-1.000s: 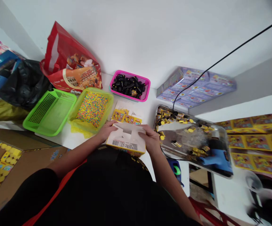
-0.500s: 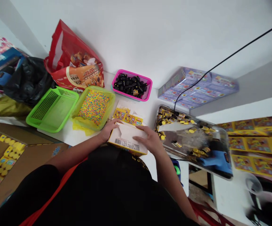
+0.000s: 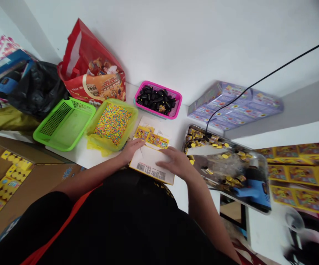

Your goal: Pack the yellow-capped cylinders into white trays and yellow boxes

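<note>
My left hand [image 3: 131,151] and right hand [image 3: 176,163] lie open, fingers [image 3: 166,154] flat, on a flattened cardboard box [image 3: 148,162], its white back bearing a barcode [image 3: 151,172], yellow printed panels [image 3: 152,139] at the far edge.

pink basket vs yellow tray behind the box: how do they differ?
The pink basket has a hot-pink rim and holds short black cylinders; the yellow tray is translucent yellow and holds tiny multicoloured beads. The yellow tray also looks larger than the pink basket. Both sit on the white table with loose pieces heaped inside.
</note>
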`<state>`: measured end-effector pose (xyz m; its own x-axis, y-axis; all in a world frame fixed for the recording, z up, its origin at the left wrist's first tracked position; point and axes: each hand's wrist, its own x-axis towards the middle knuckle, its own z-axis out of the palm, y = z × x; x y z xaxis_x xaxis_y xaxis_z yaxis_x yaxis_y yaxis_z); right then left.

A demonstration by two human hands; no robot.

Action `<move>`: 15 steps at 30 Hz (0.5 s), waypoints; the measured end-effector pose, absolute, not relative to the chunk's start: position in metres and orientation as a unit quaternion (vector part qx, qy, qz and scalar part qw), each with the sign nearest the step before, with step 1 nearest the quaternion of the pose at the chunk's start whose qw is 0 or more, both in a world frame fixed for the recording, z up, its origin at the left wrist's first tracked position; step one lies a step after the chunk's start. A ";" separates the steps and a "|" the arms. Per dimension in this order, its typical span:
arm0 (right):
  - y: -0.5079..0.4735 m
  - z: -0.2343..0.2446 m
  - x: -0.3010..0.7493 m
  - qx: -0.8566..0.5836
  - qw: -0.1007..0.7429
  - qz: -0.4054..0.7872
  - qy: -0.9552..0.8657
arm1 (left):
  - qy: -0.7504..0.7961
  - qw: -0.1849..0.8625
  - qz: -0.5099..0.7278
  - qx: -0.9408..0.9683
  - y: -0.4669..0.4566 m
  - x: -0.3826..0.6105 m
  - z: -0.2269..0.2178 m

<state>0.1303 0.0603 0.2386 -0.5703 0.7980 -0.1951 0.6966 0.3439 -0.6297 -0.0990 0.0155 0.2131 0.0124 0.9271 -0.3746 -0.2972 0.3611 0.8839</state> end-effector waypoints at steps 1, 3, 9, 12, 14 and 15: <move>0.061 0.242 0.133 -0.443 0.080 0.361 -0.817 | 0.512 0.639 0.485 0.307 0.015 -0.099 0.215; 0.062 0.246 0.139 -0.430 0.099 0.402 -0.802 | 0.506 0.638 0.489 0.312 0.015 -0.098 0.218; 0.065 0.220 0.151 -0.493 0.245 0.616 -0.564 | 0.489 0.615 0.473 0.400 0.009 -0.100 0.223; 0.066 0.207 0.157 -0.515 0.167 0.685 -0.487 | 0.469 0.549 0.465 0.512 0.007 -0.102 0.227; 0.072 0.207 0.167 -0.507 0.145 0.696 -0.487 | 0.470 0.504 0.479 0.543 0.007 -0.103 0.227; 0.076 0.208 0.172 -0.505 0.161 0.683 -0.503 | 0.482 0.484 0.496 0.536 0.008 -0.105 0.225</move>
<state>0.1716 0.0758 0.2083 -0.4387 0.7274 -0.5276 0.2875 -0.4426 -0.8494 -0.1047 0.0084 0.2249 0.0438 0.9970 0.0644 0.0371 -0.0660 0.9971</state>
